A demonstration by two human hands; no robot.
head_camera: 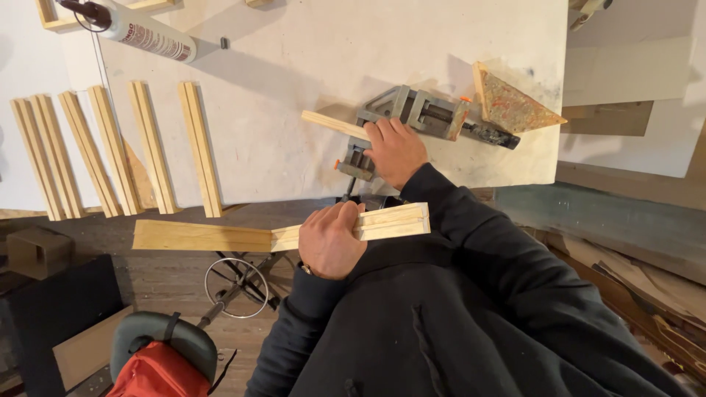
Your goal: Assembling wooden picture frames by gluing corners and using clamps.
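While the left hand [331, 239] wraps its grip around a grooved wooden moulding strip [283, 231] held level below the tabletop [294, 95] edge, the right hand [393, 151] rests on a grey corner clamp [412, 117], fingers pressed over a second wood strip [334, 125] seated in it. The clamp's jaw under the palm is hidden. A sealant tube [143, 33] lies cut off at the top edge, beside six loose strips [110, 151].

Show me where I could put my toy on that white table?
Bare white tabletop lies between the row of pale wooden strips and the grey metal corner clamp. It is crowded around the clamp, where the right hand rests.
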